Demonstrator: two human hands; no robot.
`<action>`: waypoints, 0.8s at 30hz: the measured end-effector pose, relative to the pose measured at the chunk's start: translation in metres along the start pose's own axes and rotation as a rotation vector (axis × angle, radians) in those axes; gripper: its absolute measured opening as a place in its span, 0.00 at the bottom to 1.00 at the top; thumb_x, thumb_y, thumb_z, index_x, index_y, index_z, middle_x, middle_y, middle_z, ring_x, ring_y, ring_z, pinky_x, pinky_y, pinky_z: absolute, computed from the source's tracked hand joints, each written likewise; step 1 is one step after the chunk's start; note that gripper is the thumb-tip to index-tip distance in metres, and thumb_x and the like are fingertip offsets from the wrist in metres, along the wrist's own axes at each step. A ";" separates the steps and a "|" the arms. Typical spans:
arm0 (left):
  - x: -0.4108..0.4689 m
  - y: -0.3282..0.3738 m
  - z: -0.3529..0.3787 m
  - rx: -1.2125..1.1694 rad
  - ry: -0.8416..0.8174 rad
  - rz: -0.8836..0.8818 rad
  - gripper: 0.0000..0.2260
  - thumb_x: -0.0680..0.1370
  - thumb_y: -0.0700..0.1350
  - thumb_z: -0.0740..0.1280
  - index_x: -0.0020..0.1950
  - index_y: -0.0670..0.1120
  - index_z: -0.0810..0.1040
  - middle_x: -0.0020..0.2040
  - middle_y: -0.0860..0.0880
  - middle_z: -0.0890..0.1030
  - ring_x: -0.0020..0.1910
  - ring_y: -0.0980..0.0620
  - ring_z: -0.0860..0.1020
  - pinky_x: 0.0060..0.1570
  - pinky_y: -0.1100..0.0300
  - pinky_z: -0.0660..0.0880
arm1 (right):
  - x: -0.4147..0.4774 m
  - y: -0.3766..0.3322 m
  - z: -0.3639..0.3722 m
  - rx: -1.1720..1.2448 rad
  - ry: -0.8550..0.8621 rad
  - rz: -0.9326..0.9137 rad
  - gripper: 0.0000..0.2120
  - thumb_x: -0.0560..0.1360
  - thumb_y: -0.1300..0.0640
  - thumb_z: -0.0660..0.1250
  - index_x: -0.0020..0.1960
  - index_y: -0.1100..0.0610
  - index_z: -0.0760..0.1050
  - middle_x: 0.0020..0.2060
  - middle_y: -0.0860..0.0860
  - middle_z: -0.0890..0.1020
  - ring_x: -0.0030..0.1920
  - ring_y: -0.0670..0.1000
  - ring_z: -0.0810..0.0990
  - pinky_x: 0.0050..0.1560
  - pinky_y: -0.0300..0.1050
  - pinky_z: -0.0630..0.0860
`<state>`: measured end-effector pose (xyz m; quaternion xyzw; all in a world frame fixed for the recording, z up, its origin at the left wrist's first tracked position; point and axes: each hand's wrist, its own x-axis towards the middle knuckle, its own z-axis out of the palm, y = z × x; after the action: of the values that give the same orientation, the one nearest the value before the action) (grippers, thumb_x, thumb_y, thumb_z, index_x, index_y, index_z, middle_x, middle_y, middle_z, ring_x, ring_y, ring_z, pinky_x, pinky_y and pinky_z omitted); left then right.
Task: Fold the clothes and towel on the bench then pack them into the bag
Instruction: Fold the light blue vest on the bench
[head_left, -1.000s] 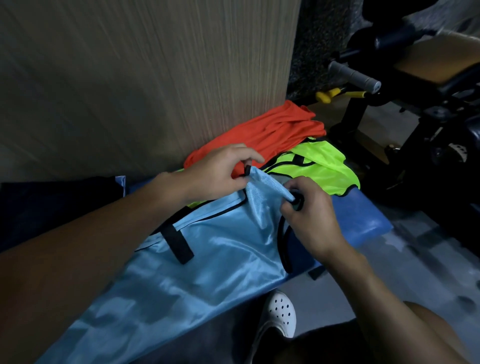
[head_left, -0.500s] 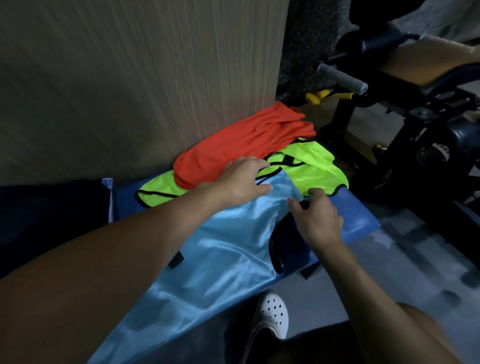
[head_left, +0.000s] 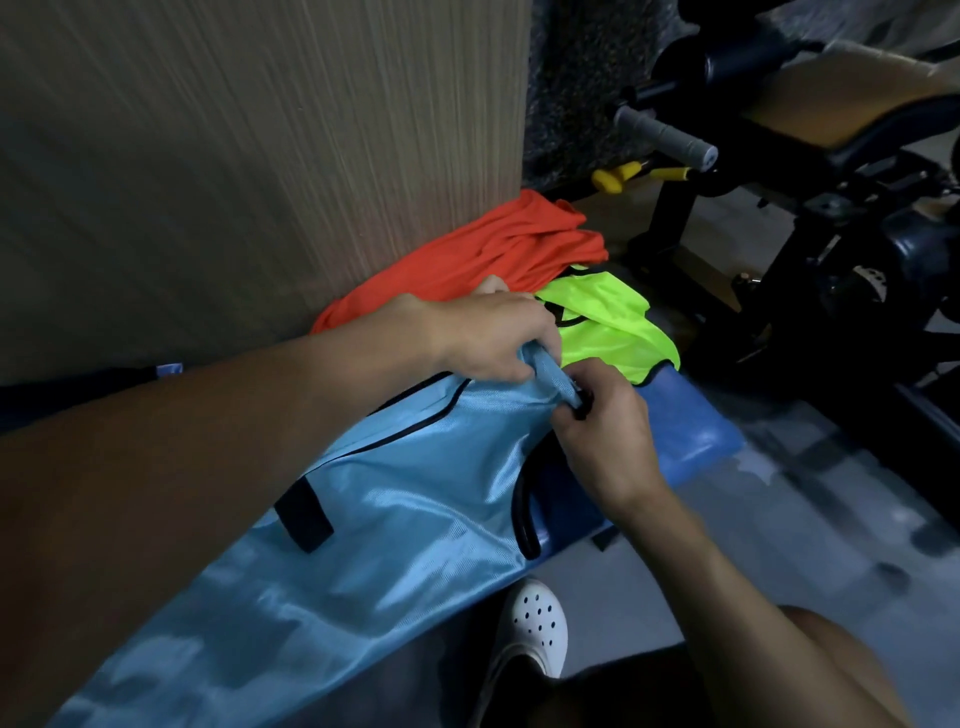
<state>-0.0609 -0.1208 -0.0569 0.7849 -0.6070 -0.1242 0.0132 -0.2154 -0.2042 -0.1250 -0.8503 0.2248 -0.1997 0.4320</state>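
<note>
Blue bib (head_left: 405, 499) — lower end off-frame

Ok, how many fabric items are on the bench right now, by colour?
Light blue vest, gripped by left hand and right hand: 1
Orange cloth: 1
Neon green vest: 1
Total: 3

Both hands — left hand (head_left: 488, 338), right hand (head_left: 605, 431) — pinch the blue vest (head_left: 405, 499).

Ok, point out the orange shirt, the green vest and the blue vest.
orange shirt (head_left: 483, 260), head view, middle of its crumpled cloth
green vest (head_left: 613, 322), head view, its bare middle
blue vest (head_left: 415, 493), head view, shiny front panel
</note>
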 end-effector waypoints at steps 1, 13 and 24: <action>-0.003 -0.001 -0.003 0.022 0.017 0.008 0.11 0.76 0.46 0.70 0.57 0.56 0.81 0.48 0.60 0.77 0.58 0.57 0.71 0.62 0.54 0.56 | -0.001 -0.001 -0.001 0.016 0.005 0.006 0.08 0.70 0.67 0.64 0.45 0.55 0.75 0.40 0.52 0.78 0.39 0.48 0.73 0.37 0.32 0.66; -0.100 -0.023 -0.021 0.173 0.359 0.105 0.04 0.74 0.43 0.67 0.47 0.48 0.80 0.47 0.52 0.76 0.53 0.50 0.73 0.55 0.55 0.65 | -0.038 -0.044 0.006 0.176 -0.033 -0.274 0.13 0.71 0.66 0.69 0.45 0.49 0.71 0.39 0.46 0.75 0.39 0.44 0.73 0.39 0.32 0.67; -0.220 -0.034 0.035 0.270 0.219 -0.089 0.13 0.65 0.40 0.60 0.46 0.50 0.79 0.46 0.52 0.75 0.50 0.49 0.73 0.49 0.57 0.63 | -0.087 -0.068 0.045 -0.093 -0.482 -0.662 0.10 0.69 0.57 0.69 0.51 0.54 0.79 0.45 0.49 0.78 0.45 0.54 0.79 0.47 0.54 0.77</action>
<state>-0.0876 0.1027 -0.0576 0.8144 -0.5777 0.0439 -0.0317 -0.2488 -0.0915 -0.1062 -0.9178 -0.1595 -0.1126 0.3458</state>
